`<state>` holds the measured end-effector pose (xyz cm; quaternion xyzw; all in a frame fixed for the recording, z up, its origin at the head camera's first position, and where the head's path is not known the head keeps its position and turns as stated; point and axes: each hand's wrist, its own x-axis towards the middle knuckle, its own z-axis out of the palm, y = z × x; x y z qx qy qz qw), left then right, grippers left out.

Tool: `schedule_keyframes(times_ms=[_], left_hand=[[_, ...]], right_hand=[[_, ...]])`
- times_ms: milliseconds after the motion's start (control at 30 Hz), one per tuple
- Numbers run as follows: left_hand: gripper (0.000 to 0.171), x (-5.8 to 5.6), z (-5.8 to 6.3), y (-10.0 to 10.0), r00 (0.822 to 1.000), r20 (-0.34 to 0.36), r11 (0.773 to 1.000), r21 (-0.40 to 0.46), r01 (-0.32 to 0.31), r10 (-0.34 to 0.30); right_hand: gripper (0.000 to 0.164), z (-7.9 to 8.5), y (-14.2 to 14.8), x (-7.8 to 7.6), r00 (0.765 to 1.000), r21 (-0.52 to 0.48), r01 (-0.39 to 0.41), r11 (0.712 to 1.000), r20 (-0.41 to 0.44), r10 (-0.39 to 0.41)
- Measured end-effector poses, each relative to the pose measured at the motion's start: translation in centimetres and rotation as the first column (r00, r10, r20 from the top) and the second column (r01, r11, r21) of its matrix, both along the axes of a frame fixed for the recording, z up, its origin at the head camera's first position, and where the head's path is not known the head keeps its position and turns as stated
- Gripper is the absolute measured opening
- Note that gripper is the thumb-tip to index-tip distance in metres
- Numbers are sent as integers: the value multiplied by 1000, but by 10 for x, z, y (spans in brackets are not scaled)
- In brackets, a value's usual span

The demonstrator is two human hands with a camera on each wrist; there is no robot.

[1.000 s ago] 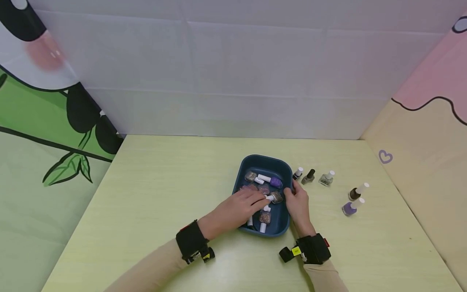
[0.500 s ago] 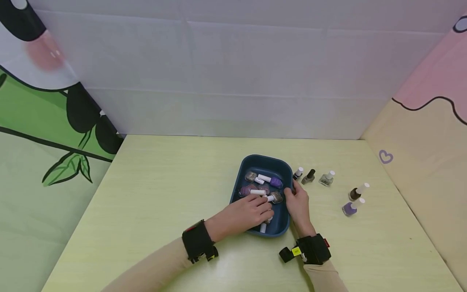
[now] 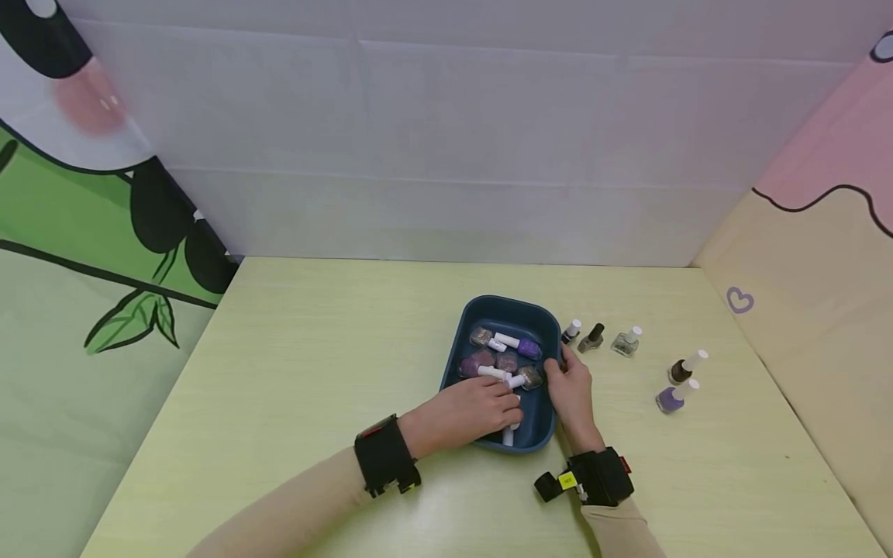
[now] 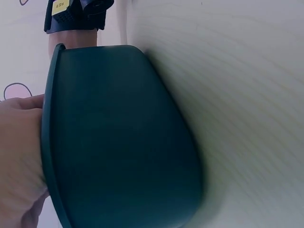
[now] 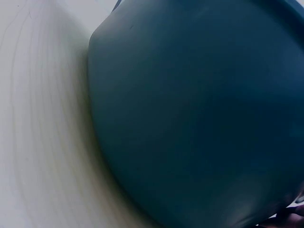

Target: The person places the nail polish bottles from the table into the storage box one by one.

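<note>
Deep blue, rounded-rectangular tray, probably plastic (image 3: 537, 422), on a pale yellow wood-grain worktop (image 3: 314, 349). Right hand (image 3: 570, 391) steadies it, grasping the right-side rim, thumb to the inside. Left hand (image 3: 463, 415) reaches over the left wall into the near half, fingers bent downward; tips hidden, cannot tell whether they grasp a bottle.

Main change: over the last second the left hand has slid toward the near end. A mauve glitter bottle with a white cap (image 3: 470, 364), largely covered then, now lies exposed on its side; its cap appears to have swung slightly nearer in the last half second. The near bottles, in turn, are mostly masked, one white cap (image 3: 508, 436) showing.

Other contents, farther in: a vivid purple bottle with a white cap (image 3: 529, 349), a pinkish glitter bottle (image 3: 507, 361), a brown glitter bottle with a white cap (image 3: 530, 377).

Five small bottles stand right of the tray, nearest a dark one with a white cap (image 3: 571, 332); none has shifted. My reading: current work is handling bottles inside the tray, attention now on its near end.
</note>
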<state>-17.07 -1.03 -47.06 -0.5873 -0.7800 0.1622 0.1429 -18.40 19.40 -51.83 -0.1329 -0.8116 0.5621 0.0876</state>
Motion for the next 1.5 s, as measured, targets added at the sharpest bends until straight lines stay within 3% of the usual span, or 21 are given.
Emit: schedule_keyframes(times_ms=[167, 367, 567, 767, 867, 1100, 1200, 1267, 1500], left_hand=[[27, 0, 0, 2, 999, 35, 999, -31, -18, 19], [29, -3, -1, 2, 978, 202, 998, 2, -58, 56], [25, -9, -3, 2, 950, 311, 994, 106, -32, -2], [23, -14, -7, 2, 930, 366, 988, 155, -19, -40], [25, -15, -7, 0, 915, 402, 984, 174, -32, -42], [28, -17, -9, -6, 855, 518, 968, 226, -106, -28], [29, -19, -12, -10, 851, 524, 945, 291, -147, -29], [29, -19, -15, -14, 860, 509, 919, 354, -173, -34], [27, -21, -25, -24, 900, 434, 791, 562, -243, -32]], right_hand=[[48, 0, 0, 0, 1000, -17, -8, 1000, -3, 8], [49, 0, 0, 0, 1000, -26, -12, 1000, 1, 13], [50, 1, 1, 0, 1000, -49, -19, 999, 14, 20], [50, 2, 1, 0, 1000, -54, -17, 998, 19, 18], [50, 2, 1, 0, 1000, -59, -17, 998, 23, 19], [50, 1, 1, 0, 999, -46, -23, 999, 21, 24], [50, 1, 1, 0, 1000, -47, -21, 999, 19, 22], [49, 1, 1, 0, 1000, -50, -19, 999, 19, 20], [49, 1, 1, 0, 1000, -56, -19, 998, 19, 20]])
